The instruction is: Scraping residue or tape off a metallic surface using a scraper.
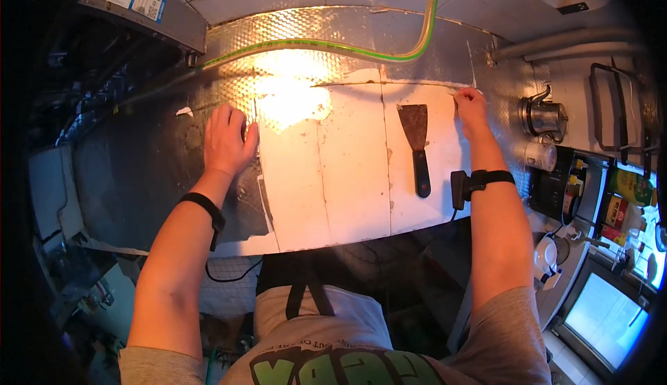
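A long counter is partly covered by silver embossed foil (229, 31), with a bare white board (347, 177) in the middle edged by torn foil. My left hand (228, 142) lies on the dark grey covering (139, 183) at the board's left side, fingers bent, thumb apart, nothing in it. At the board's far right corner, next to the foil's torn edge, my right hand (472, 112) has its fingers closed in a pinch; what they grip is hidden. Between my hands, nearer the right, lies a scraper (415, 131) with a rusty blade and black handle.
A green-striped hose (326, 45) crosses the back of the counter. A dark appliance (104, 65) stands far left. On the right are a metal kettle (545, 115), a white container (540, 156) and a rack (615, 107). Glaring light covers the back middle.
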The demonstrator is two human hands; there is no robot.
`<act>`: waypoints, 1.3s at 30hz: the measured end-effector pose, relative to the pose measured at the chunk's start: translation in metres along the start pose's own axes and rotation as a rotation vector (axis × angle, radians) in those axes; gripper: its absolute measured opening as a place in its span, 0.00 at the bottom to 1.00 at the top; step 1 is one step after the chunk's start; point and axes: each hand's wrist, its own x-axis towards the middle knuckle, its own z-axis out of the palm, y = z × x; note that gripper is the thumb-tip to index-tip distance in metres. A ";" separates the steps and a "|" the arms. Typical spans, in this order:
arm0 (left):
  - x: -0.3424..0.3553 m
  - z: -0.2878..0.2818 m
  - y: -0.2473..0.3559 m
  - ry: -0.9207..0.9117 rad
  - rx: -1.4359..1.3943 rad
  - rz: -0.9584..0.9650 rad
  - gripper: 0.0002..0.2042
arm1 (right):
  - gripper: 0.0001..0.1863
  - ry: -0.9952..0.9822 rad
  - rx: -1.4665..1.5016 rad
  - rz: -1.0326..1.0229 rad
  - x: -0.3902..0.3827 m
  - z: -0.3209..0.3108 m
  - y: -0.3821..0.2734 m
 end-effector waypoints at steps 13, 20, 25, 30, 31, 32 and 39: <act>0.000 -0.002 0.001 -0.015 0.007 -0.027 0.12 | 0.06 -0.008 0.072 0.103 0.019 -0.006 -0.010; 0.000 -0.001 0.001 -0.017 0.004 -0.028 0.12 | 0.05 0.071 0.198 0.197 0.016 -0.009 -0.015; -0.001 0.000 0.000 -0.016 0.013 -0.030 0.12 | 0.07 0.105 0.367 0.291 0.019 -0.009 -0.011; 0.001 -0.001 0.002 -0.020 0.018 -0.034 0.12 | 0.06 0.120 0.562 0.265 0.024 -0.045 0.014; 0.000 -0.001 0.002 -0.025 0.019 -0.035 0.12 | 0.07 0.053 0.490 0.236 0.023 -0.052 0.018; -0.001 -0.001 0.000 -0.031 0.019 -0.036 0.12 | 0.09 0.009 0.397 0.203 0.024 -0.052 0.022; 0.000 0.001 -0.001 -0.005 0.025 0.001 0.11 | 0.27 0.052 -0.229 -0.157 0.022 -0.021 0.023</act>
